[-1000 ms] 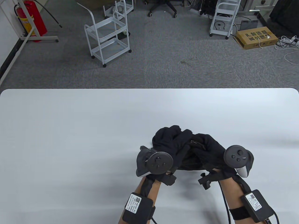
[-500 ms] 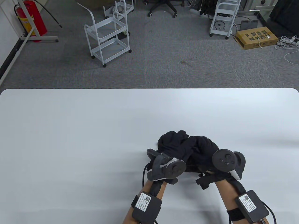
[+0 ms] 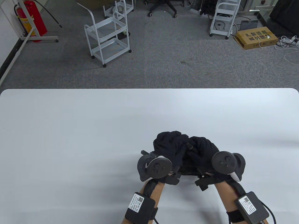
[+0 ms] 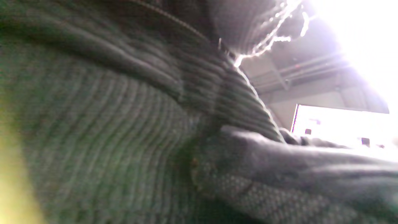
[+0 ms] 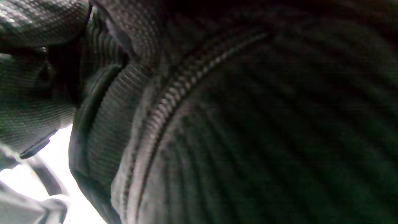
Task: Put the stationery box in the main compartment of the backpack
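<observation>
Table view sharp and evenly lit; wrist views dim, blurred, with blown-out glare patches.

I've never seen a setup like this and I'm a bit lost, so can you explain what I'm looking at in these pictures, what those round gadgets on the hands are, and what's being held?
These are a person's two hands in black sensor gloves. The round gadgets are trackers strapped to the back of the left hand and right hand; the fingers stay free. The wide picture looks down at a white table. The two dark close-ups come from cameras on each wrist, pressed against ribbed black fabric with a zipper. That fabric is a black backpack, bunched on the table; both hands grip it. No stationery box shows in any picture.
</observation>
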Demonstrator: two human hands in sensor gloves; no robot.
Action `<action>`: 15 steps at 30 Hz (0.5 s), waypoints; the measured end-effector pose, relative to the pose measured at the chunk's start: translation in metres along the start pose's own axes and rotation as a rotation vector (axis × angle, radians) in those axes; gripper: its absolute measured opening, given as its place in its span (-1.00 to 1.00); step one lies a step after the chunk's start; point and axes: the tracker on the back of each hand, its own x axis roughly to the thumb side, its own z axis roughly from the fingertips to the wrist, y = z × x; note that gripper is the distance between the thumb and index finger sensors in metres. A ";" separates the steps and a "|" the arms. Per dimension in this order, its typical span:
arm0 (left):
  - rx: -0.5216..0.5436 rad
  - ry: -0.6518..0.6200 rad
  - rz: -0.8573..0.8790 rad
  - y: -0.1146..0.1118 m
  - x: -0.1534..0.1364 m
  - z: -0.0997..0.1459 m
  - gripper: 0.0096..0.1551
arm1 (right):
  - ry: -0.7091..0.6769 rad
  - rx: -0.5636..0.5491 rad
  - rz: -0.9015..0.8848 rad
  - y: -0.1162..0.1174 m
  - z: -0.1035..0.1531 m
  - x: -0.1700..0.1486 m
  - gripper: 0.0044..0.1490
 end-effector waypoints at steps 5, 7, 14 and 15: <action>0.045 0.075 0.092 0.010 -0.010 0.000 -0.58 | 0.011 -0.010 -0.031 -0.003 0.000 -0.001 -0.36; 0.058 0.107 0.135 0.012 -0.014 0.000 -0.57 | 0.011 -0.011 -0.035 -0.004 0.000 -0.002 -0.36; 0.065 0.157 0.176 0.017 -0.024 0.000 -0.57 | 0.024 -0.012 -0.084 -0.007 -0.001 -0.005 -0.36; 0.069 0.170 0.190 0.017 -0.026 0.001 -0.57 | 0.026 -0.011 -0.095 -0.007 -0.001 -0.006 -0.36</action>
